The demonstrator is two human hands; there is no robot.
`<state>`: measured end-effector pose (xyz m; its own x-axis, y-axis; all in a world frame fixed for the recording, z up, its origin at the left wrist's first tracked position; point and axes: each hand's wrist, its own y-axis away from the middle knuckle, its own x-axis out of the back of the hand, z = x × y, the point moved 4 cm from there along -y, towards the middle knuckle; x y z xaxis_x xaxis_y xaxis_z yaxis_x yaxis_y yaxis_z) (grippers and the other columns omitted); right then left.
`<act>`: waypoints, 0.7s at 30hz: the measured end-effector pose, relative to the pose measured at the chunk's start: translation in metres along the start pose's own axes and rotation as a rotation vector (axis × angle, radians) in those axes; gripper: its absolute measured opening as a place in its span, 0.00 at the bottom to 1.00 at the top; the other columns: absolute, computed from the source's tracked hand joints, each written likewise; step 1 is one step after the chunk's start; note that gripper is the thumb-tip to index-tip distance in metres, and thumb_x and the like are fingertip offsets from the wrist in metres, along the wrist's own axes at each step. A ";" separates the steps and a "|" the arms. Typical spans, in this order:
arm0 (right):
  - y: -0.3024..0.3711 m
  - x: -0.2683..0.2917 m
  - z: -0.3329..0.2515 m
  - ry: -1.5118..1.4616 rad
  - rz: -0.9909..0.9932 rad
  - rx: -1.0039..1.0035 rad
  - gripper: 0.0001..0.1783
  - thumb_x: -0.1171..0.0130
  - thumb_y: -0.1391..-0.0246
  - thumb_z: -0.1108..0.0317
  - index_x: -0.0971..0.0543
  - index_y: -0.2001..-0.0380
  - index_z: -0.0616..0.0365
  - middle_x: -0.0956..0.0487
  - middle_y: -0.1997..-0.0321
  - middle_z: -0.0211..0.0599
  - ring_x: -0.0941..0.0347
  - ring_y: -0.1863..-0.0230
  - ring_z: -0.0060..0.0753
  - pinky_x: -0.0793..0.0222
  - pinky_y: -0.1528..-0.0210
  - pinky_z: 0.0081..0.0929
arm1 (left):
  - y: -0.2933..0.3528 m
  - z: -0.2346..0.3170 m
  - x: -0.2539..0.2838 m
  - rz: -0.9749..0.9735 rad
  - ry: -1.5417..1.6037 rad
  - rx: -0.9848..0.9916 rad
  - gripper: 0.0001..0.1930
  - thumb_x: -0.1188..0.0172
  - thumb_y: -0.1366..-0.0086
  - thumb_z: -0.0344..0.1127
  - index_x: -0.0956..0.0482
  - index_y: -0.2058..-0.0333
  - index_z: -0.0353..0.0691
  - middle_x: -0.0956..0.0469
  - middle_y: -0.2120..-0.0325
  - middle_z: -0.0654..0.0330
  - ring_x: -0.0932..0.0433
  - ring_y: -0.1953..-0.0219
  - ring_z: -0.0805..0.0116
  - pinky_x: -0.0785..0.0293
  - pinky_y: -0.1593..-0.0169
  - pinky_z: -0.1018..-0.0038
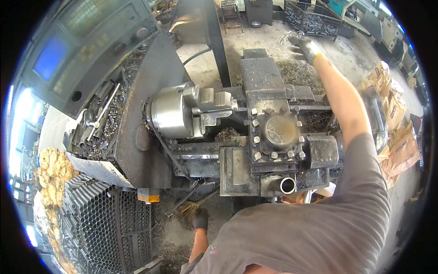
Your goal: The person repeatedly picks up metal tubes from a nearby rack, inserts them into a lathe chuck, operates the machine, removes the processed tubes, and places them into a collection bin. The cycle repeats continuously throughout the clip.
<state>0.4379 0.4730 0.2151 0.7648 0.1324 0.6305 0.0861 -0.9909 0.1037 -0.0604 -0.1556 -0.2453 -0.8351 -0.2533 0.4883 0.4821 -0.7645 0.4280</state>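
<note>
Two gloved hands: right hand (305,45) fingers pinching metal swarf (286,37), prob.; left hand (200,219) unclear.

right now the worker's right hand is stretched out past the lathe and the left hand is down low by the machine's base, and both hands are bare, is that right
Not quite: the hands are gloved, not bare. The head view shows the right hand in a light work glove, reaching out beyond the lathe, and the left hand in a dark glove down low by the machine's base. The rest holds.
</note>
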 end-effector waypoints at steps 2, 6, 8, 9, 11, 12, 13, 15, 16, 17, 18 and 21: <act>-0.015 0.004 0.020 0.545 -0.009 -0.092 0.40 0.34 0.35 0.44 0.25 0.31 0.61 0.19 0.33 0.49 0.19 0.37 0.44 0.28 0.29 0.36 | 0.009 0.067 0.009 0.114 -0.075 -0.103 0.16 0.40 0.28 0.44 0.16 0.53 0.37 0.12 0.56 0.51 0.14 0.58 0.57 0.19 0.52 0.56; 0.001 -0.115 0.015 0.431 -0.493 0.091 0.29 0.33 0.36 0.51 0.19 0.36 0.53 0.18 0.34 0.45 0.16 0.43 0.41 0.18 0.42 0.34 | 0.029 0.266 0.021 0.344 -0.511 -0.596 0.17 0.38 0.30 0.43 0.17 0.50 0.39 0.14 0.55 0.49 0.15 0.51 0.50 0.19 0.47 0.52; 0.025 -0.184 -0.017 0.488 -0.771 0.546 0.21 0.31 0.39 0.58 0.14 0.45 0.53 0.14 0.47 0.40 0.15 0.50 0.35 0.17 0.50 0.35 | 0.024 0.377 0.017 0.492 -0.588 -1.123 0.20 0.35 0.32 0.42 0.20 0.46 0.39 0.16 0.51 0.49 0.18 0.46 0.47 0.23 0.39 0.48; 0.033 -0.214 -0.027 0.389 -0.993 0.485 0.16 0.28 0.44 0.62 0.09 0.53 0.52 0.10 0.58 0.37 0.15 0.56 0.33 0.18 0.53 0.38 | 0.019 0.419 0.011 0.448 -0.588 -1.189 0.24 0.33 0.35 0.38 0.24 0.42 0.40 0.22 0.43 0.48 0.23 0.39 0.46 0.31 0.31 0.44; 0.047 -0.244 -0.047 0.419 -0.914 0.601 0.37 0.25 0.50 0.62 0.26 0.36 0.51 0.11 0.59 0.42 0.15 0.60 0.37 0.19 0.57 0.37 | 0.001 0.492 0.000 0.294 -0.510 -1.431 0.30 0.32 0.41 0.34 0.26 0.38 0.41 0.28 0.37 0.48 0.29 0.32 0.47 0.41 0.24 0.44; 0.049 -0.249 -0.056 0.520 -0.789 0.644 0.48 0.23 0.52 0.62 0.34 0.28 0.51 0.12 0.59 0.45 0.15 0.62 0.40 0.19 0.59 0.37 | -0.011 0.522 -0.009 0.325 -0.585 -1.482 0.34 0.28 0.48 0.34 0.24 0.40 0.42 0.27 0.39 0.49 0.29 0.33 0.48 0.37 0.27 0.47; 0.053 -0.249 -0.061 0.592 -0.672 0.734 0.61 0.22 0.55 0.62 0.43 0.20 0.50 0.12 0.59 0.48 0.15 0.65 0.42 0.19 0.61 0.36 | -0.022 0.546 -0.020 0.355 -0.660 -1.528 0.37 0.24 0.55 0.35 0.23 0.42 0.42 0.27 0.42 0.50 0.29 0.34 0.50 0.32 0.30 0.50; 0.063 -0.241 -0.063 0.626 -0.535 0.979 0.43 0.23 0.53 0.60 0.27 0.34 0.57 0.13 0.63 0.44 0.17 0.68 0.42 0.20 0.65 0.38 | -0.042 0.574 -0.042 0.431 -0.820 -1.555 0.33 0.25 0.52 0.38 0.22 0.45 0.42 0.28 0.44 0.50 0.32 0.35 0.49 0.37 0.28 0.50; 0.065 -0.236 -0.059 0.623 -0.541 1.050 0.37 0.23 0.52 0.60 0.25 0.40 0.57 0.13 0.63 0.43 0.17 0.68 0.42 0.20 0.65 0.39 | -0.050 0.583 -0.049 0.510 -0.864 -1.549 0.31 0.26 0.50 0.40 0.22 0.46 0.42 0.28 0.44 0.50 0.32 0.35 0.49 0.39 0.27 0.50; 0.063 -0.231 -0.053 0.585 -0.514 1.071 0.31 0.23 0.51 0.59 0.23 0.45 0.57 0.14 0.63 0.42 0.17 0.67 0.43 0.20 0.65 0.39 | -0.056 0.587 -0.055 0.562 -0.914 -1.539 0.29 0.27 0.48 0.42 0.22 0.47 0.42 0.28 0.45 0.50 0.31 0.36 0.49 0.40 0.27 0.49; 0.057 -0.227 -0.044 0.516 -0.538 1.047 0.26 0.24 0.50 0.59 0.21 0.51 0.58 0.14 0.63 0.41 0.18 0.67 0.43 0.20 0.65 0.39 | -0.064 0.589 -0.063 0.536 -1.013 -1.484 0.28 0.28 0.46 0.44 0.22 0.47 0.42 0.28 0.45 0.49 0.30 0.38 0.48 0.41 0.27 0.49; 0.021 -0.235 -0.007 0.304 -0.869 0.522 0.45 0.23 0.48 0.63 0.31 0.28 0.57 0.12 0.48 0.40 0.13 0.61 0.36 0.16 0.64 0.33 | -0.073 0.585 -0.069 0.355 -0.971 -1.353 0.29 0.31 0.42 0.50 0.22 0.45 0.41 0.28 0.44 0.47 0.31 0.36 0.48 0.44 0.25 0.46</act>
<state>0.2549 0.4210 0.0746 0.1227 0.7304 0.6719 0.8462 -0.4308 0.3137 0.1168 0.2647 0.1347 -0.0398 -0.4734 0.8799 -0.3860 -0.8050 -0.4505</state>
